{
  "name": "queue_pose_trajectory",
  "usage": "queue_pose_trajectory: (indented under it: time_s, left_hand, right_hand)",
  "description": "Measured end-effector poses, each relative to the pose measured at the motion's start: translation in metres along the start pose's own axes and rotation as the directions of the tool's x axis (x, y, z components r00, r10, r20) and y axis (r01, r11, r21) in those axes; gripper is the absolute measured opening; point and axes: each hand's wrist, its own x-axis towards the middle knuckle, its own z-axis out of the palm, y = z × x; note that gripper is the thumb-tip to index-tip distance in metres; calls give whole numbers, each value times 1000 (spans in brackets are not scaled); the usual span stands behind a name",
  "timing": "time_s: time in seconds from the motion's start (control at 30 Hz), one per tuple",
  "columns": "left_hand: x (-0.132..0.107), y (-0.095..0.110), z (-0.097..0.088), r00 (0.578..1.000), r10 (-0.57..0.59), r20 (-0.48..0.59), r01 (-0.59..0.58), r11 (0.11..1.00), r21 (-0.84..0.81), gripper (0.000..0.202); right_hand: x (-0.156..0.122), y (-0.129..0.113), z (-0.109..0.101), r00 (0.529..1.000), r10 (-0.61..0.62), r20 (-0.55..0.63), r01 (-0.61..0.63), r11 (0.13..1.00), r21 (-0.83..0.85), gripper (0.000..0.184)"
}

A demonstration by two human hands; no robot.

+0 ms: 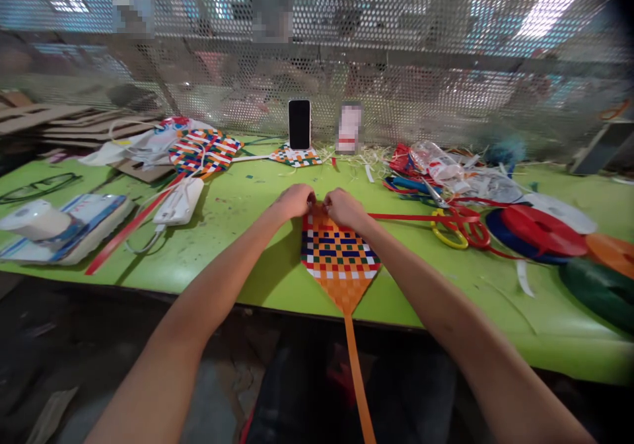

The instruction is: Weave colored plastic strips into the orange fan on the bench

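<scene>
A woven fan [341,249] of flat plastic strips lies on the green table in front of me, its orange handle [357,371] pointing down over the table's edge. Orange, white, red, blue and green strips cross in a checked pattern. At its far edge my left hand [297,199] is closed, fingers pinching the left corner. Close beside it, my right hand [344,207] pinches the same edge; what lies between the fingertips is partly hidden. From behind my right wrist a red strip [406,217] runs right, past scissors [458,227] with yellow and red handles.
Strip rolls, including a red one [542,229] and a green one [599,292], lie at right. A phone [299,125] stands at the back near another finished-looking woven fan [205,153]. A white power strip [179,201] and eyeglasses [42,186] are left. Perforated metal [222,80] closes the back.
</scene>
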Motion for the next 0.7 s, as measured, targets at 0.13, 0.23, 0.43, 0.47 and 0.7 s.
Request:
queue_pose_trajectory:
  time_s: [0.13, 0.23, 0.43, 0.47, 0.7]
  left_hand:
    - [-1, 1, 0, 1000, 9, -11, -9, 1000, 17, 28]
    - [-1, 3, 1, 1000, 3, -12, -3, 1000, 22, 25]
    - [-1, 5, 4, 999, -22, -45, 23, 999, 22, 32]
    - [-2, 5, 4, 999, -26, -47, 27, 999, 22, 33]
    - [-1, 2, 5, 998, -36, -54, 36, 999, 7, 28]
  right_hand:
    - [-3, 3, 2, 998, -44, -38, 44, 999, 17, 22]
    - [-7, 4, 4, 996, -67, -52, 68, 997, 25, 22]
    - [-13, -3, 8, 999, -24, -27, 23, 999, -31, 19]
    - [-13, -5, 8, 1000, -10, -19, 9, 999, -41, 19]
    - [-12, -7, 5, 999, 36, -9, -36, 999, -20, 17]
